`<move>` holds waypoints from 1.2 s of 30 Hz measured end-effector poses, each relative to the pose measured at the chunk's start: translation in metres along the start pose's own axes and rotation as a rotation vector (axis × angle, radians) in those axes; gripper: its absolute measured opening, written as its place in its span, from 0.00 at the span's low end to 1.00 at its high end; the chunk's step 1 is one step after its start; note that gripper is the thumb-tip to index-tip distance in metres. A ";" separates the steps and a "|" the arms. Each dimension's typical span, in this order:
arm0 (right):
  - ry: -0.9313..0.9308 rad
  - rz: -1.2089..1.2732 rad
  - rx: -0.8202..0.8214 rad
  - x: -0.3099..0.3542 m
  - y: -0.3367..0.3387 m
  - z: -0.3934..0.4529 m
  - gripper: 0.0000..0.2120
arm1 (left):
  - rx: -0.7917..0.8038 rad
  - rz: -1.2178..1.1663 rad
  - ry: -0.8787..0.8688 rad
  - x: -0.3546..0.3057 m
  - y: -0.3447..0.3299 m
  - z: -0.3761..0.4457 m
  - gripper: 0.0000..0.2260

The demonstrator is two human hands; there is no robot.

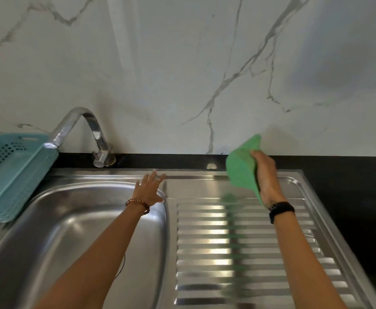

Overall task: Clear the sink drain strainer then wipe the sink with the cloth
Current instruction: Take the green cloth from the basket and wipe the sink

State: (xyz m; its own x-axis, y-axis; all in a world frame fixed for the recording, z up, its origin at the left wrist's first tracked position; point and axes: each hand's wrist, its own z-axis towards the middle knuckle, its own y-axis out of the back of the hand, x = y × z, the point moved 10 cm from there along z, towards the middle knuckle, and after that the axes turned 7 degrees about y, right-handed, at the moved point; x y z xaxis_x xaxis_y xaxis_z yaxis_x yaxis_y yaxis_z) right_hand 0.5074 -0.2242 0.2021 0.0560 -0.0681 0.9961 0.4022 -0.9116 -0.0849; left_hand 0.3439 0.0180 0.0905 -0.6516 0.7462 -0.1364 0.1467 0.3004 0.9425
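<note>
Cloth (242, 168), soft and light, hangs limp from my right hand (266, 175), fingers pinched on its edge above the drainboard's (204, 190) far edge; left hand (148, 190) spread wide at the sink (71, 219) rim.

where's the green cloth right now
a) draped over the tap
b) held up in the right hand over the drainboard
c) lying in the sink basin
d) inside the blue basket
b: the right hand grips the green cloth, lifted above the ribbed drainboard, while the left hand reaches out, open and empty, by the basin's rim.
</note>
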 end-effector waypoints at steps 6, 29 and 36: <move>0.002 -0.657 0.465 -0.077 -0.068 -0.007 0.29 | 0.057 -0.011 -0.012 0.002 -0.001 0.020 0.42; 0.606 -1.460 0.733 -0.162 -0.195 -0.015 0.25 | 0.069 0.071 -0.044 0.011 -0.001 0.029 0.39; 0.550 -1.375 0.727 -0.156 -0.112 -0.007 0.23 | -0.180 -0.256 -0.112 -0.078 0.001 0.000 0.32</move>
State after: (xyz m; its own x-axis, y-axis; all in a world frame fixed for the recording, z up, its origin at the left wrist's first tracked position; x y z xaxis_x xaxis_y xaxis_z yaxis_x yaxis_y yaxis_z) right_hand 0.4474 -0.1142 0.0562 -0.9289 0.3087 0.2045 0.1996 -0.0478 0.9787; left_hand 0.3954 -0.0400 0.1018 -0.5630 0.7235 -0.3995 -0.1522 0.3843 0.9106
